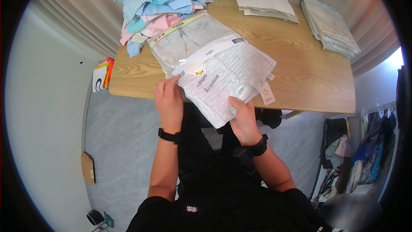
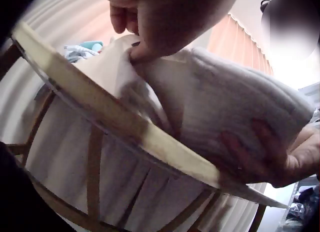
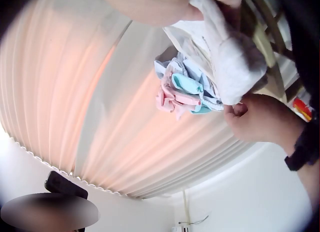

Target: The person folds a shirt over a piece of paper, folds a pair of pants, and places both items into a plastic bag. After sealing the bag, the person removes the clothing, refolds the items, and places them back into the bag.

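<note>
A folded light-grey striped garment [image 1: 214,86] with buttons, dark lettering and a small yellow motif lies partly past the table's near edge. Its far end meets the opening of a clear plastic bag [image 1: 189,45], inside which grey cloth shows. My left hand [image 1: 168,101] pinches the bag's near left corner beside the garment. With the thumb on top and fingers beneath, my right hand [image 1: 245,122] grips the garment's near right end; those fingers [image 2: 260,147] show under it in the left wrist view. A paper tag [image 1: 267,94] hangs from the garment's right side.
A heap of pink, blue and turquoise clothes [image 1: 161,4] is piled at the back left of the wooden table [image 1: 300,77]. White sheets [image 1: 266,3] lie at the back, and a stack of bagged packs [image 1: 328,23] at the back right. Clothes hang on a rack [image 1: 365,146] to the right.
</note>
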### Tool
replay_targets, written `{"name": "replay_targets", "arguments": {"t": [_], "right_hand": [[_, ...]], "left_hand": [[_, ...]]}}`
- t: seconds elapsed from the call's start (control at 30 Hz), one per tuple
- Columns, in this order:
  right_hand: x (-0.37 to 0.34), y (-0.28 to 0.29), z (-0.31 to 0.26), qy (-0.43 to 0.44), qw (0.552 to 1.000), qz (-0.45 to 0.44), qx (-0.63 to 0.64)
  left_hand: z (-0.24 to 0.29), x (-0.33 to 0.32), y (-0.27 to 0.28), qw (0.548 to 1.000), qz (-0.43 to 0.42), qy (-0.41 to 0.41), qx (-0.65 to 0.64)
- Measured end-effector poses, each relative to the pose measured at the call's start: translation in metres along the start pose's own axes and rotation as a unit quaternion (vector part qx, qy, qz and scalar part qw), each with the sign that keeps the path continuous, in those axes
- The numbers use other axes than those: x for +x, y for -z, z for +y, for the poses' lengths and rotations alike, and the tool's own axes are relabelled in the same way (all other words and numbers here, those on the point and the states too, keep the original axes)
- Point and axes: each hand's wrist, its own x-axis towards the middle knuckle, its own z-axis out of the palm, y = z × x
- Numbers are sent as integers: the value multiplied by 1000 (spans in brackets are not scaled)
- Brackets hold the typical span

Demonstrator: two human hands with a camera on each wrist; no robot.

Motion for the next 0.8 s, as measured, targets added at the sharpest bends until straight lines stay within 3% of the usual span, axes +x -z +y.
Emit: {"name": "replay_targets", "arguments": {"t": [0.13, 0.23, 0.33, 0.53, 0.8], "right_hand": [[-3, -2, 1, 9, 1000, -1, -17], [-2, -2, 1, 14, 1000, -1, -21], [-3, -1, 1, 9, 1000, -9, -19], [-7, -6, 1, 5, 1000, 5, -11], [-10, -2, 8, -7, 1000, -1, -7]], "left_hand": [[-6, -2, -9, 999, 20, -14, 40], [-5, 12, -10, 988, 108, -85, 66], [-21, 15, -16, 994, 47, -101, -21], [-11, 11, -13, 994, 69, -7, -84], [-7, 14, -7, 984, 152, -19, -90]]}}
